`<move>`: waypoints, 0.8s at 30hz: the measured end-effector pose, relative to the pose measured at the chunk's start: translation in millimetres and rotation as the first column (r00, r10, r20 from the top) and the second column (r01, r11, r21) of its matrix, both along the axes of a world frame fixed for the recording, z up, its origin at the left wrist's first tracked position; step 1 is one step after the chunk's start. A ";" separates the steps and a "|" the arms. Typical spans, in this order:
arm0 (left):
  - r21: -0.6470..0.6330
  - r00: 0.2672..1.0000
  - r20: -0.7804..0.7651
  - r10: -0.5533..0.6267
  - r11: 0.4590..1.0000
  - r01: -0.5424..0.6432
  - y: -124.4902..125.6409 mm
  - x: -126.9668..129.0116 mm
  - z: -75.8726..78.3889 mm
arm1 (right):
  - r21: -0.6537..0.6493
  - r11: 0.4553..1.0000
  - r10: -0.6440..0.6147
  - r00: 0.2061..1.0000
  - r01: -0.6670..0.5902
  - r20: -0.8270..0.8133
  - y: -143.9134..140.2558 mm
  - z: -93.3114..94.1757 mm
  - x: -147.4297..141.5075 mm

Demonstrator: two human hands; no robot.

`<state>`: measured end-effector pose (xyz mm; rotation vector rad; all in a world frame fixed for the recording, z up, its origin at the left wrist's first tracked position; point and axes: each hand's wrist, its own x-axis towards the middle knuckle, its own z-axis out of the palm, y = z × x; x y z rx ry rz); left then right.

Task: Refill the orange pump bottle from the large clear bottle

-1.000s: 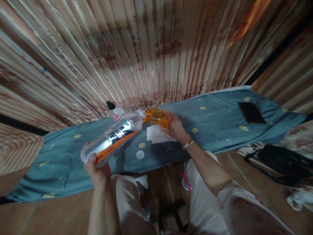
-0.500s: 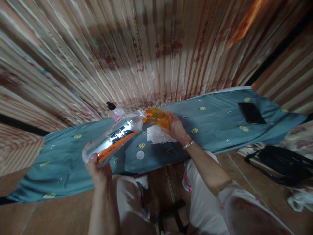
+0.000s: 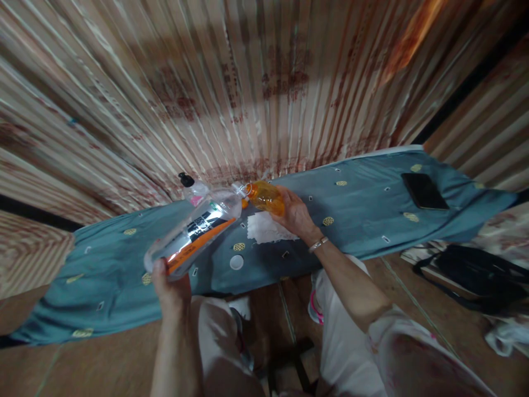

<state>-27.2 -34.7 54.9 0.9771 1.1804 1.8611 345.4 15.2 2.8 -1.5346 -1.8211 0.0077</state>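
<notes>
The mouths of the two bottles meet in a blurred spot, so whether they touch, or whether anything passes between them, cannot be told. The print on the big bottle's (image 3: 194,234) label is too small to read. The left hand's (image 3: 170,286) fingers are mostly hidden behind that bottle's base, and the lower legs run out of the picture.

The big bottle is clear plastic with an orange and black label; it looks nearly empty. The left hand grips its base and holds it tilted, neck up and to the right, above the blue cloth (image 3: 363,209). The small bottle (image 3: 264,197) holds orange liquid. The right hand (image 3: 294,214) is wrapped around it, keeping it on its side, neck to the left, against the big bottle's mouth.

Under the small bottle lies a white tissue (image 3: 266,229), with a white cap (image 3: 236,262) nearby. A black-topped bottle (image 3: 190,187) stands behind. A phone (image 3: 425,191) lies well to the right, and a black bag (image 3: 475,273) sits on the floor.
</notes>
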 end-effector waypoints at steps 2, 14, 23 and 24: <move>0.001 0.999 0.020 0.038 0.999 -0.038 0.5 3.9 0.8 | 0.005 1.000 0.002 1.000 -0.002 -0.002 0.3 -0.2 0.1; -0.034 0.993 0.114 -0.026 0.999 0.030 -1.3 12.6 -1.5 | 0.012 1.000 -0.009 0.999 0.009 -0.037 -0.9 6.9 0.3; -0.049 0.987 0.092 -0.133 0.989 0.138 -4.8 2.2 -2.7 | -0.009 0.999 -0.033 0.999 0.033 -0.028 -1.9 11.3 -1.5; -0.054 0.987 0.092 -0.130 0.989 0.136 -4.7 1.4 -3.4 | -0.022 0.999 -0.032 0.999 0.032 -0.023 -2.4 12.7 -1.9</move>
